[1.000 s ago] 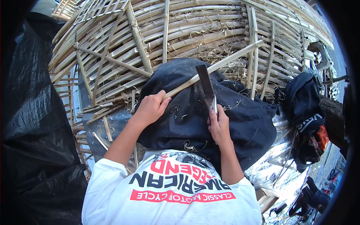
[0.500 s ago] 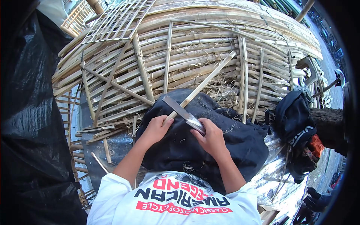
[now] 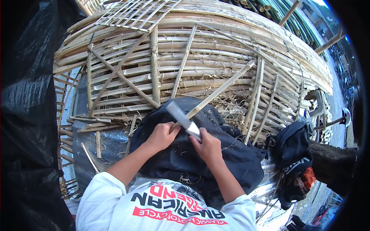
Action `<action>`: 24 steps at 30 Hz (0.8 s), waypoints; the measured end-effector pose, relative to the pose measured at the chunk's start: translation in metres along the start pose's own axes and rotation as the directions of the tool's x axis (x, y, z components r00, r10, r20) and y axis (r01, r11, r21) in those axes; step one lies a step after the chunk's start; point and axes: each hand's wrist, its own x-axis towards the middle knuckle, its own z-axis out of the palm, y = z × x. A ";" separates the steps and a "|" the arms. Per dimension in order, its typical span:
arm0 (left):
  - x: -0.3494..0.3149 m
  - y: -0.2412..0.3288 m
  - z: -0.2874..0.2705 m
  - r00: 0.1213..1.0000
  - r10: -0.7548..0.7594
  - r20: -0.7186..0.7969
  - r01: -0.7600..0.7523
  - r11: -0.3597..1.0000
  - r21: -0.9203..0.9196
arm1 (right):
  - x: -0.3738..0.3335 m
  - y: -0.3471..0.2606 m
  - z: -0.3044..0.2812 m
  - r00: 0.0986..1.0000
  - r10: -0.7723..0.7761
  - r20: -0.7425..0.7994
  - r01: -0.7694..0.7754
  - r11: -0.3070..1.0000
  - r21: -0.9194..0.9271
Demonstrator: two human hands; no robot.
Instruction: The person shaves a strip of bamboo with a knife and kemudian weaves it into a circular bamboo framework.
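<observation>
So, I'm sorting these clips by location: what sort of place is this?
Probably an open-air bamboo workshop: split bamboo slats lie ahead in rows, green poles are piled beyond them, and the right hand holds a knife across a stick in the left hand.

Black sheeting (image 3: pixel 27 115) at left, stacked bamboo slats (image 3: pixel 210 57) ahead, green poles (image 3: pixel 296 30) beyond, daylight

And there's the dark cloth (image 3: pixel 200 161), draped over the lap right beneath the fingers (image 3: pixel 166 127) — pale curled shavings (image 3: pixel 185 178) resting on it, nearer the body than they are. Left of the fingers, a grey sheet (image 3: pixel 115 148) carries a short bamboo piece (image 3: pixel 98 144) and a thin strip (image 3: pixel 88 155) — beyond them, bamboo slats (image 3: pixel 171 56), loose shavings (image 3: pixel 230 101) strewn across.
</observation>
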 end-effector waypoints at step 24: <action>0.002 0.004 -0.014 0.976 0.047 0.213 -0.041 0.999 -0.032 | -0.008 0.016 -0.009 0.986 0.152 -0.062 -0.152 0.988 0.001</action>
